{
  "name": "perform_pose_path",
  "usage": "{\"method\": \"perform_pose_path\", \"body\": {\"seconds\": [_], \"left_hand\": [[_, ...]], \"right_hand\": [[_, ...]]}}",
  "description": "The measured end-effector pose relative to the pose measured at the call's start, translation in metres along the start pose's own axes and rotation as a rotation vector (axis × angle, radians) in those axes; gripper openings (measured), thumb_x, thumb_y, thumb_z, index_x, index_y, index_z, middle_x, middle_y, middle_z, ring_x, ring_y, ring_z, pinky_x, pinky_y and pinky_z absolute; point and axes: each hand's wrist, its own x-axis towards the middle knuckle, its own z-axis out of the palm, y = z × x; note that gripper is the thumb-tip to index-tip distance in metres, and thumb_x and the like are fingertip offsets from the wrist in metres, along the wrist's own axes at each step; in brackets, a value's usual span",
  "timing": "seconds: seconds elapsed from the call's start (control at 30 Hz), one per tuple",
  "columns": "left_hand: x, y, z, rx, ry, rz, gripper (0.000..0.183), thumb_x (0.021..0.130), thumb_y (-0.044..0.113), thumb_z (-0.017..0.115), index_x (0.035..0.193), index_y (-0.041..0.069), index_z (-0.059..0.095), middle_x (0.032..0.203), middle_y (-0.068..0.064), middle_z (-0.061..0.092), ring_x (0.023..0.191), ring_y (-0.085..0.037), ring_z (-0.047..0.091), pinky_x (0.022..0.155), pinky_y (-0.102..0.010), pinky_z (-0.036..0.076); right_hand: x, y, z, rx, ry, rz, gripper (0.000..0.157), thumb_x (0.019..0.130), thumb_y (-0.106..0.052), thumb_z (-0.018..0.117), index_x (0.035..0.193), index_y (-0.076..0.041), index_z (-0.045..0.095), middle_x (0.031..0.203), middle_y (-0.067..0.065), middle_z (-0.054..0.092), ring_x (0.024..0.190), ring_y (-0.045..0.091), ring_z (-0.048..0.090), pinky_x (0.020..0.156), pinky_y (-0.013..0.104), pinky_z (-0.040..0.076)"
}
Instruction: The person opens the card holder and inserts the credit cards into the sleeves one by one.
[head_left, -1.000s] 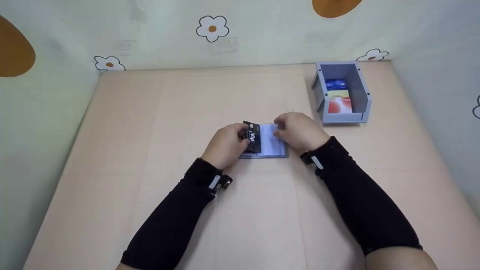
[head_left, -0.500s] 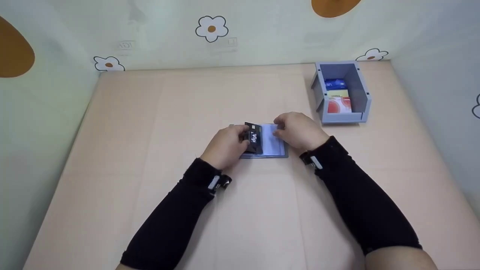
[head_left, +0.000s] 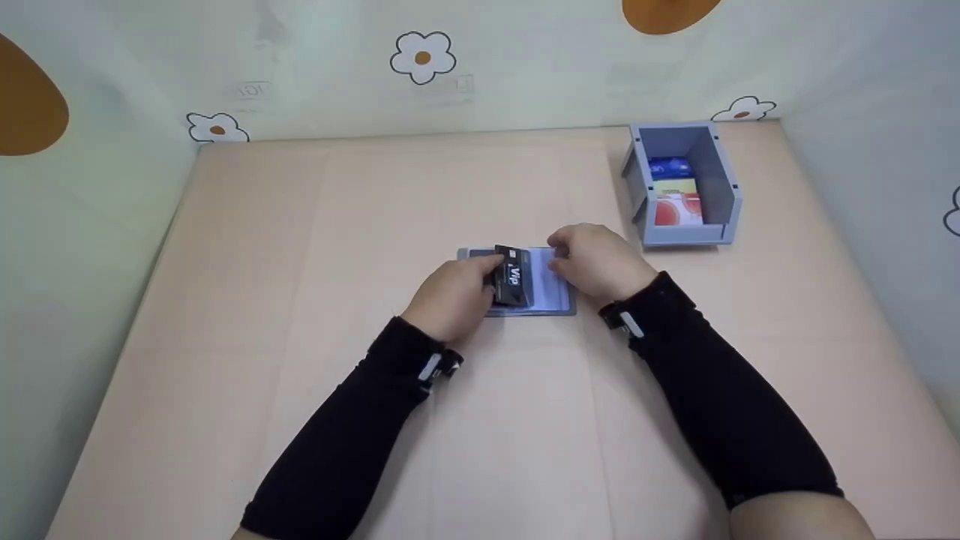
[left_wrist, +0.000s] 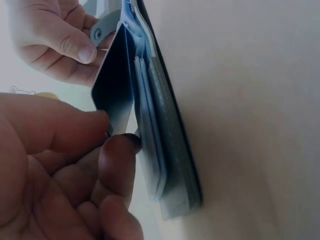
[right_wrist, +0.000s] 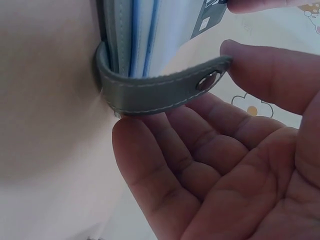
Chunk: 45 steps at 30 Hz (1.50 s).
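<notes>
A grey card holder (head_left: 568, 306) with clear sleeves lies spread on the table, and a black card marked "Vip" (head_left: 514, 277) stands tilted above its left part. My left hand (head_left: 454, 296) pinches the left edge of the black card (left_wrist: 114, 85) between finger and thumb. At the holder's right side, my right hand (head_left: 600, 259) holds the snap strap (right_wrist: 145, 95). Its thumb touches the strap's tip while the other fingers lie beneath. Whether the black card sits inside a sleeve is hard to tell.
A grey open-front bin (head_left: 686, 236) stands at the back right, holding several cards, among them a blue card (head_left: 670, 166) and a white-and-red card (head_left: 679, 211). Patterned walls (head_left: 322, 67) bound the table (head_left: 337, 202) at the back and sides.
My left hand has moved slightly down while the black card has shifted a little to the right, uncovering more of the holder's left side. The right hand keeps its place.
</notes>
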Motion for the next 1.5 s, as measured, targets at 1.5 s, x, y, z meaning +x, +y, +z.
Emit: {"method": "perform_pose_path", "body": {"seconds": [1.5], "left_hand": [[0.01,0.024,0.012,0.172,-0.023,0.063,0.052,0.102,0.018,0.065,0.153,0.011,0.055,0.151,-0.01,0.061,0.143,-0.026,0.055,0.122,-0.041,0.041]], "right_hand": [[0.004,0.001,0.004,0.0,0.012,-0.011,0.037,0.102,-0.01,0.053,0.133,0.001,0.07,0.135,0.02,0.07,0.13,0.035,0.065,0.113,0.05,0.049]]}}
